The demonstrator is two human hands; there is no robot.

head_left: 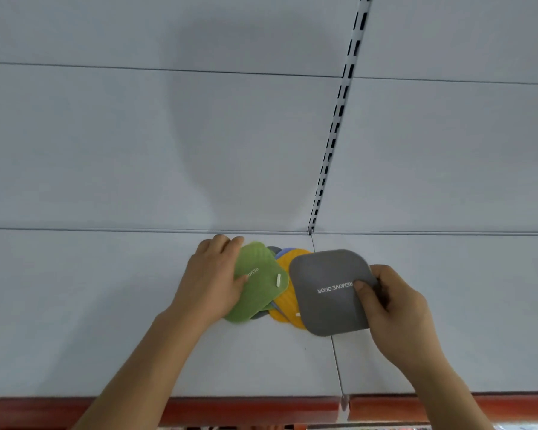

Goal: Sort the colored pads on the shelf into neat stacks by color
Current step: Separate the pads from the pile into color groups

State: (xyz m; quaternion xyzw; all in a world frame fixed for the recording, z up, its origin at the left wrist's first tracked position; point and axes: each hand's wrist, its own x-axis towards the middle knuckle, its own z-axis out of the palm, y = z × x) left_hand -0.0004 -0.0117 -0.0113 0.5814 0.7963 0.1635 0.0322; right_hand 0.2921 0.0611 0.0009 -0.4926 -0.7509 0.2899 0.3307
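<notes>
From the head view, a mixed heap of pads lies fanned out near the back of the white shelf (106, 305), just in front of the back panel and straddling the seam between two shelf boards. The left hand (212, 280) is closed on the green pad (257, 283) at its left edge, thumb on top and fingers curled behind the far edge; the pad looks slightly blurred, so it is probably being shifted. The right hand (392, 302) is pinched on the grey pad (330, 291) at its right edge, thumb pressed on the printed face, fingers hidden underneath. The grey pad overlaps the orange pad (288, 287), which lies between grey and green; slivers of a blue pad (284, 251) and another dark grey one (273, 250) peek out behind, mostly hidden. Judging by how thin they look and how easily each is held by one edge, the pads are light and flat, likely rubbery or felt-like, somewhat flexible but not fragile. The orange one shows ribs, so it may catch on its neighbours rather than slide freely. An edge pinch with the thumb on top seems the best hold; lifting a corner first would free a pad from the overlap without dragging the rest. No sorted stacks are visible yet, so the work appears barely begun.
</notes>
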